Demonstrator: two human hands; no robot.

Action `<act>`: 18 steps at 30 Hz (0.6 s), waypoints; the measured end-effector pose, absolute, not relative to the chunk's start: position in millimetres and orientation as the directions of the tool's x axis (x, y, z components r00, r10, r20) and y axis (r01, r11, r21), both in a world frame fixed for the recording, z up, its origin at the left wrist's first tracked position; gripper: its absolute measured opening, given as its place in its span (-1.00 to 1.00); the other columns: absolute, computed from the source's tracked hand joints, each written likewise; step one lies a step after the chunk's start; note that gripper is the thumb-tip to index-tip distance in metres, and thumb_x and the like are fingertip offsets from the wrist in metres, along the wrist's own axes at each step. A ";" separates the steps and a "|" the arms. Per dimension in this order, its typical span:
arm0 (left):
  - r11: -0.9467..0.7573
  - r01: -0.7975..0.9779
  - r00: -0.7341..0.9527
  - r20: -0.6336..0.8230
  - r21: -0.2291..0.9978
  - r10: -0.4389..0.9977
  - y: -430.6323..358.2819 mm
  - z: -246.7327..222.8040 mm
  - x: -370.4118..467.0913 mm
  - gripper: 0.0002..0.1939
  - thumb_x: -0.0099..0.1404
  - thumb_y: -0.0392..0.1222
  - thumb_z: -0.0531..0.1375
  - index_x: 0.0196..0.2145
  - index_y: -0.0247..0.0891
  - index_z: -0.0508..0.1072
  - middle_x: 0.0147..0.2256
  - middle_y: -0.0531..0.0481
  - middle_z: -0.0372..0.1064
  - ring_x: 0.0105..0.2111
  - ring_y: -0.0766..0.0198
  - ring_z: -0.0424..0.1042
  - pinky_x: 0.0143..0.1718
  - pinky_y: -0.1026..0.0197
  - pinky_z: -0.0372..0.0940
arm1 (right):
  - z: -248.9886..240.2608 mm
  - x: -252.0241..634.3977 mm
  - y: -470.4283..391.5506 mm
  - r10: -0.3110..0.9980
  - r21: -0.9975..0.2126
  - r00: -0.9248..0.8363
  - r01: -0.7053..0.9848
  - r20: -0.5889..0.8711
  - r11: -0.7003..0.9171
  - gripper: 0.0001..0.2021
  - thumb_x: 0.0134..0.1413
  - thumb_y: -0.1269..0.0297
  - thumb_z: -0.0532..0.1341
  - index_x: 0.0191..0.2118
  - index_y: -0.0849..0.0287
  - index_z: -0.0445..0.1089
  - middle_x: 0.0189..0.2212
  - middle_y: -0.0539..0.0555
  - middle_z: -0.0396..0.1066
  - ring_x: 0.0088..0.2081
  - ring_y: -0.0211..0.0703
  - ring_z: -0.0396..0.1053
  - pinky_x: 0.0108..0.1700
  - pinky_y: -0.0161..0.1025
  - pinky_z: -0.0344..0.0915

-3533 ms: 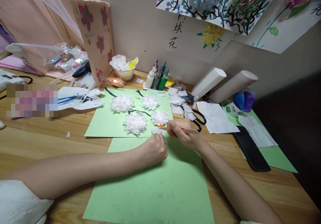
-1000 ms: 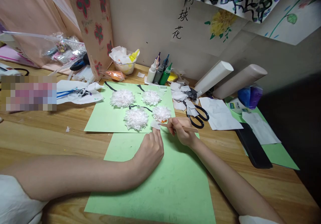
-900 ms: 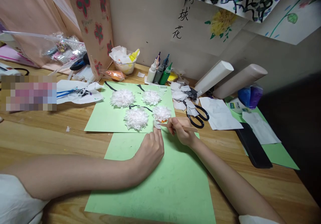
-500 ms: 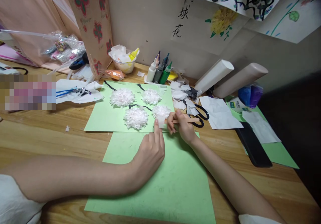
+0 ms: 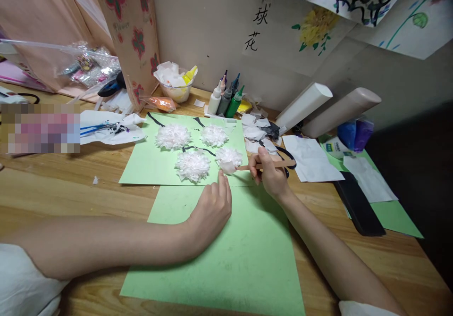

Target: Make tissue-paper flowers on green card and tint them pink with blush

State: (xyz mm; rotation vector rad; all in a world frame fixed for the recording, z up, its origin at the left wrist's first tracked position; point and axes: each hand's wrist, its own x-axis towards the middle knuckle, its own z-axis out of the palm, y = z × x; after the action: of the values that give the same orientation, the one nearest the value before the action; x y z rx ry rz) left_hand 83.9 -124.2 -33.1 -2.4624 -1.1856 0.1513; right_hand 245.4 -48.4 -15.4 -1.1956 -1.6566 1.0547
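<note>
My right hand [image 5: 271, 172] is closed around a thin wooden stick [image 5: 285, 163]. At the stick's left tip sits a small white paper piece [image 5: 227, 167], over the lower edge of the bottom-right fluffy white paper flower [image 5: 229, 155]. My left hand [image 5: 212, 203] has its index finger stretched out, its tip just below that paper piece; whether it touches is hard to tell. Three more white flowers, such as the lower-left one [image 5: 193, 166], lie on the upper green sheet [image 5: 139, 167] among black strips [image 5: 198, 150]. Another green sheet [image 5: 226, 259] lies under my forearms.
Black-handled scissors [image 5: 292, 157] lie partly behind my right hand, beside torn paper scraps [image 5: 255, 132]. Paint bottles [image 5: 234, 103] and a bowl with tissue [image 5: 175, 87] stand at the back. To the right are white paper [image 5: 307, 158], two rolls [image 5: 306, 103] and a black flat object [image 5: 359, 205].
My right hand has moved right with the stick, away from my left fingertip. The small paper piece now lies over the flower's edge; my left finger has drawn slightly down.
</note>
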 end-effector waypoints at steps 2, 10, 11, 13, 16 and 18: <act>-0.565 0.722 0.642 0.082 -0.399 0.762 -124.1 -33.9 84.1 -0.48 0.16 -0.52 -0.09 0.10 -0.70 0.18 0.07 -0.54 0.16 -0.40 0.22 0.35 -0.45 0.21 0.21 | -9.6 248.7 -50.6 0.946 -0.907 -0.181 0.282 0.269 0.312 -0.43 0.25 0.06 -0.09 -0.76 0.17 0.14 -0.84 -0.06 0.05 -0.76 -0.37 0.04 -0.67 -0.33 -0.05; -0.586 0.717 0.652 0.065 -0.378 0.756 -124.2 -34.4 85.4 -0.49 0.16 -0.52 -0.09 0.09 -0.74 0.17 0.04 -0.60 0.16 -0.20 0.09 0.42 -0.36 0.20 0.27 | -13.9 239.6 -56.7 0.723 -0.619 -0.477 0.387 0.500 0.684 -0.53 0.27 0.32 -0.11 -0.69 0.18 0.12 -0.75 -0.06 0.11 -0.69 -0.38 0.07 -0.56 -0.34 0.03; -0.593 0.706 0.659 0.054 -0.387 0.750 -124.5 -34.2 85.4 -0.49 0.16 -0.52 -0.10 0.08 -0.75 0.17 0.03 -0.61 0.17 -0.19 0.08 0.43 -0.36 0.20 0.28 | -17.6 237.4 -56.3 0.710 -0.594 -0.497 0.399 0.500 0.698 -0.54 0.27 0.34 -0.12 -0.68 0.18 0.11 -0.74 -0.06 0.11 -0.69 -0.38 0.07 -0.55 -0.34 0.04; -0.603 0.686 0.673 0.038 -0.408 0.739 -125.6 -34.5 85.4 -0.50 0.16 -0.53 -0.11 0.06 -0.77 0.18 0.01 -0.63 0.18 -0.22 0.09 0.44 -0.39 0.22 0.28 | -24.6 234.2 -55.5 0.703 -0.578 -0.519 0.412 0.486 0.704 -0.55 0.27 0.34 -0.13 -0.67 0.17 0.11 -0.74 -0.06 0.11 -0.67 -0.37 0.08 -0.54 -0.33 0.04; -0.607 0.675 0.682 0.041 -0.419 0.730 -127.5 -36.2 85.4 -0.52 0.15 -0.55 -0.11 0.04 -0.77 0.21 -0.01 -0.63 0.21 -0.29 0.13 0.46 -0.44 0.23 0.27 | -31.3 232.6 -56.0 0.715 -0.597 -0.546 0.418 0.437 0.685 -0.55 0.27 0.29 -0.15 -0.66 0.15 0.12 -0.73 -0.04 0.12 -0.66 -0.33 0.09 -0.53 -0.30 0.04; -0.616 0.683 0.684 0.047 -0.394 0.728 -127.8 -34.9 85.2 -0.53 0.14 -0.56 -0.10 0.02 -0.74 0.24 -0.03 -0.61 0.25 -0.31 0.15 0.46 -0.45 0.24 0.26 | -33.1 233.4 -57.9 0.721 -0.619 -0.563 0.412 0.405 0.669 -0.53 0.27 0.22 -0.17 -0.66 0.14 0.13 -0.73 -0.03 0.13 -0.66 -0.30 0.10 -0.51 -0.28 0.06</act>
State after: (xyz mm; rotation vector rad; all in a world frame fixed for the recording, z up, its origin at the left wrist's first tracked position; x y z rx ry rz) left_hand 85.2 -127.8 -34.9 -2.5154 -1.1029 0.1647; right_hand 233.4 -57.9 -33.1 -0.8691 -2.2303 0.6147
